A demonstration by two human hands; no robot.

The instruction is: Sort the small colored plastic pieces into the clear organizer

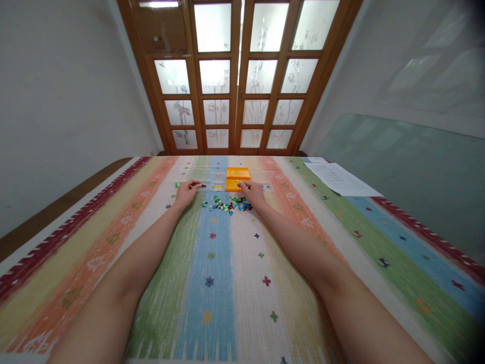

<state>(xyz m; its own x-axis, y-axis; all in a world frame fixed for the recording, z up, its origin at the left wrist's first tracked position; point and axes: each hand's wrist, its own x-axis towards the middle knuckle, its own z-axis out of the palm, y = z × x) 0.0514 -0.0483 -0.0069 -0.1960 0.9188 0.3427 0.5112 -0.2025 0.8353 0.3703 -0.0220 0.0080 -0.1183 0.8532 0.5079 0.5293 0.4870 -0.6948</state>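
A loose pile of small coloured pieces [229, 204], green, blue, yellow and dark, lies on the cloth between my hands. Behind it stands an open orange box [237, 173], flanked by clear plastic boxes [218, 178] with small pieces sorted inside. My left hand [186, 193] is over the left clear box, thumb and fingers pinched together near dark pieces. At the front of the orange box is my right hand [253, 193], its fingertips closed by the box's right part. Whatever either hand pinches is too small to make out.
A striped, patterned tablecloth [212, 303] covers the table. White paper sheets [341, 179] lie at the back right. Beyond the table are wooden doors with glass panes [215, 76], and a pale green glass panel [409, 177] is at the right wall.
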